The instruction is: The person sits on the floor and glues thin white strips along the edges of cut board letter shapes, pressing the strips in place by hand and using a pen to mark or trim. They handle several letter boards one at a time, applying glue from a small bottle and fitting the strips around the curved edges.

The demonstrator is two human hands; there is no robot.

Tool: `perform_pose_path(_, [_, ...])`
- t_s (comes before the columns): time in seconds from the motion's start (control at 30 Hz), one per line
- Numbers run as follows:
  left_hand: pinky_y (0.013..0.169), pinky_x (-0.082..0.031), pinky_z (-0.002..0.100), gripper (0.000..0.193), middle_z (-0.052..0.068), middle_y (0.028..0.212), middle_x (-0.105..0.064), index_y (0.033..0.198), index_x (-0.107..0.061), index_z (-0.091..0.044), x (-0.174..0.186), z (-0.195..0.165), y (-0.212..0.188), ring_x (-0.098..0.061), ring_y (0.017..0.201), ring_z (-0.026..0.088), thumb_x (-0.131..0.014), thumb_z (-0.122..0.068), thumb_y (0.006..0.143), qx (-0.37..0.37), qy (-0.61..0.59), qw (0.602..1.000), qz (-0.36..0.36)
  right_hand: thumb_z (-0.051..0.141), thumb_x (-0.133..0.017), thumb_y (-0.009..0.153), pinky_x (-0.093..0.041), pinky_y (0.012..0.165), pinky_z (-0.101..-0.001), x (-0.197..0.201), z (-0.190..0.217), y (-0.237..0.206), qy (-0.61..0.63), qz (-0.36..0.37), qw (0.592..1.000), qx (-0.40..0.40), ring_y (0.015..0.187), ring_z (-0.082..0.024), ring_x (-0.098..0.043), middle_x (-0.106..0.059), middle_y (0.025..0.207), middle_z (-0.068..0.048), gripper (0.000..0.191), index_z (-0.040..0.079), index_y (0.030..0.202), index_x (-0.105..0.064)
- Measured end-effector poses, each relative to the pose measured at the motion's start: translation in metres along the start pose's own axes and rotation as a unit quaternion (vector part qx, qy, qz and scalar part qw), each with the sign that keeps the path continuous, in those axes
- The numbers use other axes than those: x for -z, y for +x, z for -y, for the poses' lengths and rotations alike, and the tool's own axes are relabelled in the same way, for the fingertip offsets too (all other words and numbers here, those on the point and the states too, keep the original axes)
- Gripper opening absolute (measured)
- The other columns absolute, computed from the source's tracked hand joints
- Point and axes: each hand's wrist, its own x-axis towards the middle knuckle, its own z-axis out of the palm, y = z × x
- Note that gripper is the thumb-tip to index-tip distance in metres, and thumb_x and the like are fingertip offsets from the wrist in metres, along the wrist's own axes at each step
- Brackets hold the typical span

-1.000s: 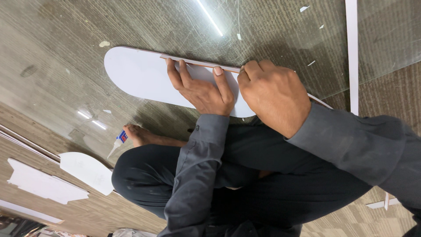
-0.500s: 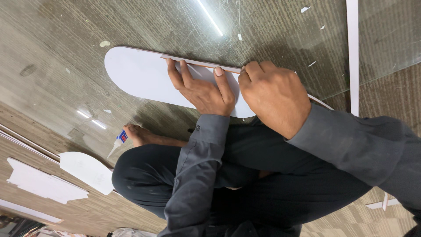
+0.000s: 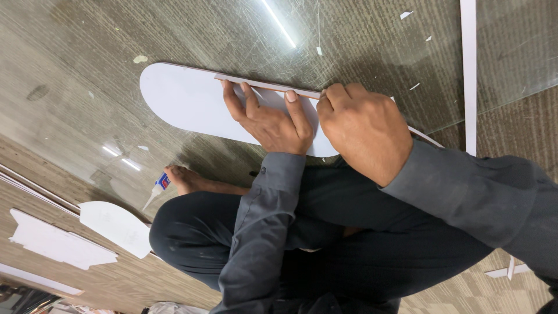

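Our legs: folded under us in dark trousers, a bare foot out to one side on the glass-topped floor.
Glue tube: a small tube lies just beside that foot, touching neither hand.
Left hand: our left hand lies flat on the white rounded board, fingers spread and pressing down beside the narrow strip; it grips nothing.
Right hand: our right hand is curled over the strip's edge; we cannot tell whether its fingertips pinch the strip or only push on it.
Board: it lies flat on the glass just ahead of our knees, the strip standing along its far long edge.
Step in hand: we judge the strip is being seated against the board's edge and held.
Next move: steady, even pressure along the strip, without letting it slide off the edge.
Farther off: white offcuts lie to one side, and a long white strip beyond.
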Motion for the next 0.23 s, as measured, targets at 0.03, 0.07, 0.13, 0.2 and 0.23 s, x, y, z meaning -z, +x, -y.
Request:
perform_pose_path(0.03, [0.128, -0.027, 0.055, 0.067, 0.030, 0.165, -0.012, 0.155, -0.020, -0.001, 0.000, 0.000, -0.001, -0.021, 0.154, 0.043, -0.057, -0.035, 0.109, 0.001, -0.002, 1.000, 0.000, 0.009, -0.070, 0.081, -0.058, 0.062, -0.0309, 0.000, 0.000, 0.000, 0.000, 0.005, 1.000, -0.001, 0.080, -0.021, -0.069, -0.067, 0.088, -0.008, 0.017, -0.001, 0.095, -0.073])
perform_pose_path(0.07, [0.128, -0.027, 0.055, 0.067, 0.030, 0.166, -0.011, 0.154, -0.020, -0.001, 0.001, 0.000, -0.001, -0.021, 0.154, 0.043, -0.057, -0.035, 0.109, 0.002, -0.005, 1.000, -0.001, 0.009, -0.070, 0.081, -0.058, 0.063, -0.0310, 0.000, 0.000, 0.001, 0.000, 0.009, 1.000, -0.001, 0.080, -0.021, -0.069, -0.067, 0.088, -0.008, 0.017, -0.001, 0.094, -0.073])
perform_pose_path(0.13, [0.128, -0.026, 0.055, 0.067, 0.030, 0.166, -0.010, 0.154, -0.019, -0.001, 0.001, 0.002, -0.002, -0.020, 0.154, 0.043, -0.056, -0.035, 0.110, 0.003, -0.002, 1.000, 0.004, 0.009, -0.070, 0.081, -0.058, 0.063, -0.0314, 0.000, 0.001, 0.001, 0.001, 0.016, 1.000, -0.002, 0.080, -0.021, -0.069, -0.067, 0.087, -0.008, 0.016, -0.001, 0.093, -0.073])
perform_pose_path(0.2, [0.128, -0.026, 0.054, 0.067, 0.030, 0.165, -0.009, 0.155, -0.019, -0.002, 0.000, 0.003, -0.002, -0.019, 0.156, 0.044, -0.056, -0.036, 0.111, 0.004, -0.013, 1.000, 0.005, 0.009, -0.070, 0.080, -0.058, 0.062, -0.0319, 0.000, 0.001, 0.002, 0.003, 0.021, 1.000, -0.004, 0.080, -0.021, -0.069, -0.067, 0.087, -0.008, 0.015, 0.000, 0.092, -0.073])
perform_pose_path(0.23, [0.127, -0.027, 0.052, 0.066, 0.030, 0.164, -0.009, 0.155, -0.019, -0.003, -0.001, 0.003, -0.002, -0.017, 0.157, 0.043, -0.055, -0.037, 0.112, 0.004, -0.026, 1.000, 0.004, 0.009, -0.070, 0.080, -0.058, 0.062, -0.0319, -0.016, -0.015, 0.035, 0.003, 0.021, 1.000, -0.004, 0.080, -0.021, -0.069, -0.067, 0.087, -0.008, 0.015, 0.000, 0.092, -0.073])
